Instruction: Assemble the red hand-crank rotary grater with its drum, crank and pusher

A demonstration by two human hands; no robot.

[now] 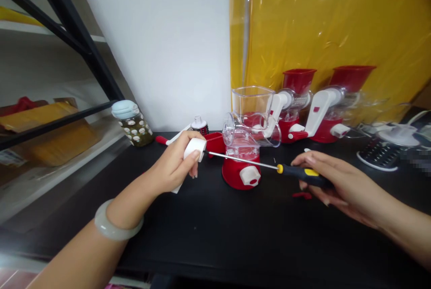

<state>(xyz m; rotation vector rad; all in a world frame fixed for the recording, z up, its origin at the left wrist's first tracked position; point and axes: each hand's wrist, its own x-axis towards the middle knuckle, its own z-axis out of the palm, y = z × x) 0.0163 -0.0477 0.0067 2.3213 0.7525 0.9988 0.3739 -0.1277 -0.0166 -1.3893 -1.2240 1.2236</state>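
Observation:
My left hand (178,163) is closed around a white plastic part (195,147) with a round end, much of it covered by my fingers. My right hand (333,181) grips the dark handle of a screwdriver (251,162) with yellow bands. Its metal shaft runs level to the left, and the tip meets the end of the white part. Just behind the shaft stands a rotary grater (240,174) with a red base, a white knob and a clear hopper. Beneath my right hand a small red piece (302,195) lies on the black table (215,239).
Two rotary graters with red hoppers (299,80) and white cranks stand at the back right. Grater drums (379,154) lie at the far right. A red-handled crank (161,140) and a red hopper (217,143) lie behind my left hand. A bottle (134,127) stands beside the shelf (50,24).

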